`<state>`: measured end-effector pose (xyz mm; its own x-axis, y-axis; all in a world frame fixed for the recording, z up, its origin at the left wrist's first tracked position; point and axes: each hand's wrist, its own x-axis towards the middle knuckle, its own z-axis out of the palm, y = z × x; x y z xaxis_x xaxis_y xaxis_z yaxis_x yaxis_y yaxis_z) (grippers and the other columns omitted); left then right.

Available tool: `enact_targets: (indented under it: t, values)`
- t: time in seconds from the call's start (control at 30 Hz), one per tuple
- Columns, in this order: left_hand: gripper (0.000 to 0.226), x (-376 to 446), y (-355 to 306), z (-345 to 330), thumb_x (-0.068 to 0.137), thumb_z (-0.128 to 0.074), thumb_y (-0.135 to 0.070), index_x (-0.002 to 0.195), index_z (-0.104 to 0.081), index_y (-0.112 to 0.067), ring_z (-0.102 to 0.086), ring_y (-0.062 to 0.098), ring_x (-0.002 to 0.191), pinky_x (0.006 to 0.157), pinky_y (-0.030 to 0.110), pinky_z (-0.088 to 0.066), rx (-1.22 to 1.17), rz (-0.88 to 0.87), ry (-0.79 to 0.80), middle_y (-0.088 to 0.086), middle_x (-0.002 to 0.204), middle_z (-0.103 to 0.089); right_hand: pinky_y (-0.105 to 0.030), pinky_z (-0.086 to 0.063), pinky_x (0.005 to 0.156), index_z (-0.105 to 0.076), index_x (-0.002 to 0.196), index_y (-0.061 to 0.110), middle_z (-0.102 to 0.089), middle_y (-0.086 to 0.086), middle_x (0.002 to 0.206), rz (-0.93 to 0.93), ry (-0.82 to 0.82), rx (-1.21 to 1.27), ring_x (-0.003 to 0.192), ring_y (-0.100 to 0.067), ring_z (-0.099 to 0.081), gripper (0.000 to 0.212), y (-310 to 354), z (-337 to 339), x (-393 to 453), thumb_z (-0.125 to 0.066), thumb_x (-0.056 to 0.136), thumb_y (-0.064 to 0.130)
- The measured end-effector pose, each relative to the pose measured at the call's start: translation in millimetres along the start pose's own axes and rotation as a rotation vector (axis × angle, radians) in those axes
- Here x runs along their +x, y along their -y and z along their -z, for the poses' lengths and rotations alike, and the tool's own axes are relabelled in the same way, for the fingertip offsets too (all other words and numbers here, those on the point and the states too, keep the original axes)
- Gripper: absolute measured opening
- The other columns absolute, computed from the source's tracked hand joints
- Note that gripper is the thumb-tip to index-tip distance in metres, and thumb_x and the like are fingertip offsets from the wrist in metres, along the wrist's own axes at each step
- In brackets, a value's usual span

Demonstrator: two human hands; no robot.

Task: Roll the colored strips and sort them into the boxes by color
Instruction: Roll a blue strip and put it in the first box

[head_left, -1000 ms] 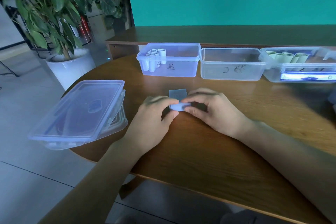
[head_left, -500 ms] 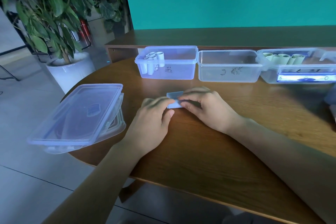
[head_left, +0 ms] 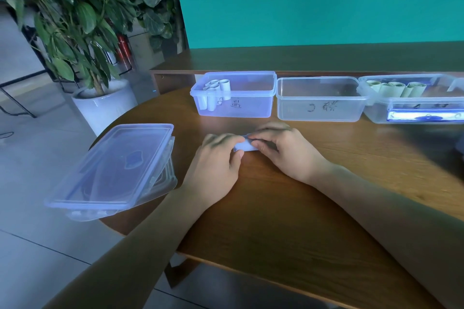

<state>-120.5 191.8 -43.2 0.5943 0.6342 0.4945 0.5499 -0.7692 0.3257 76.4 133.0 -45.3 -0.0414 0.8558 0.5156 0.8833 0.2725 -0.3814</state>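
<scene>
My left hand [head_left: 216, 158] and right hand [head_left: 283, 150] both pinch the pale blue strip [head_left: 247, 145], nearly rolled, on the wooden table [head_left: 301, 221]; thin, light and springy, I judge, so I'd grip mid-roll to stop it uncoiling

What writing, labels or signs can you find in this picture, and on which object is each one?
Left box: a handwritten dark mark on its front wall, too blurred to read.
Middle box: handwritten marks on its front wall, too blurred to read.
Right box: dark marks and a blue-and-white label, too blurred to read.
Stacked lids: a blue emblem, no legible text.
</scene>
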Motion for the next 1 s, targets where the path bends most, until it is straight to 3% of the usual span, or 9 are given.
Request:
enact_targets:
  t: [0.13,0.27,0.43,0.57,0.77,0.87,1.0]
  values:
    - [0.036,5.6,0.7,-3.9,0.098,-0.059,-0.025,0.133,-0.059,-0.022,-0.051,0.023,0.113,0.096,0.044,-0.048,0.025,0.003,0.027,-0.006,0.128,-0.064,-0.036,-0.054,0.090,-0.074,0.115,0.020,-0.064,0.011,0.112,0.011,-0.046,0.012,0.099,-0.010,-0.061,0.019,-3.3,-1.2,1.4,-0.068,0.097,0.023]
    - [0.040,12.8,1.6,-9.1,0.097,-0.060,-0.028,0.137,-0.057,-0.019,-0.048,0.025,0.118,0.099,0.045,-0.045,0.060,0.017,0.023,-0.004,0.134,-0.060,-0.038,-0.049,0.099,-0.069,0.123,0.023,-0.063,0.012,0.119,-0.043,0.011,-0.002,0.113,-0.013,-0.057,0.027,-8.8,-2.9,6.4,-0.067,0.097,0.031]
    - [0.028,25.7,6.0,-14.0,0.095,-0.064,-0.020,0.123,-0.066,-0.018,-0.052,0.020,0.113,0.099,0.036,-0.045,0.042,-0.016,-0.050,-0.003,0.121,-0.065,-0.043,-0.045,0.106,-0.062,0.134,0.028,-0.061,0.009,0.131,-0.114,0.091,-0.030,0.125,-0.017,-0.049,0.037,-14.3,-3.9,14.7,-0.061,0.099,0.040]
    - [0.038,36.4,7.9,-17.8,0.095,-0.066,-0.029,0.132,-0.061,-0.024,-0.049,0.019,0.119,0.101,0.035,-0.042,-0.003,0.059,0.004,-0.005,0.130,-0.063,-0.046,-0.041,0.108,-0.057,0.139,0.030,-0.055,0.008,0.133,-0.151,0.144,-0.050,0.126,-0.020,-0.046,0.041,-20.0,-5.4,22.9,-0.057,0.100,0.042]
    - [0.036,56.0,13.3,-26.5,0.094,-0.068,-0.031,0.129,-0.064,-0.026,-0.054,0.020,0.115,0.101,0.042,-0.046,-0.039,0.159,0.025,-0.004,0.122,-0.067,-0.047,-0.044,0.103,-0.054,0.143,0.031,-0.047,0.012,0.113,-0.159,0.192,-0.062,0.114,-0.020,-0.049,0.039,-27.1,-9.1,32.9,-0.048,0.105,0.039]
    - [0.030,65.2,14.5,-30.2,0.095,-0.066,-0.028,0.125,-0.065,-0.024,-0.056,0.020,0.112,0.098,0.042,-0.047,-0.034,0.176,0.040,-0.003,0.117,-0.066,-0.046,-0.045,0.101,-0.053,0.143,0.028,-0.050,0.009,0.113,-0.176,0.185,-0.040,0.114,-0.021,-0.051,0.039,-29.4,-9.0,36.5,-0.048,0.105,0.037]
    - [0.023,69.4,13.8,-30.5,0.099,-0.059,-0.028,0.119,-0.066,-0.022,-0.058,0.021,0.101,0.089,0.044,-0.050,-0.024,0.180,0.049,-0.002,0.106,-0.066,-0.031,-0.049,0.091,-0.057,0.137,0.025,-0.062,0.005,0.115,-0.185,0.133,0.107,0.099,-0.009,-0.058,0.038,-31.7,-5.8,38.4,-0.064,0.099,0.029]
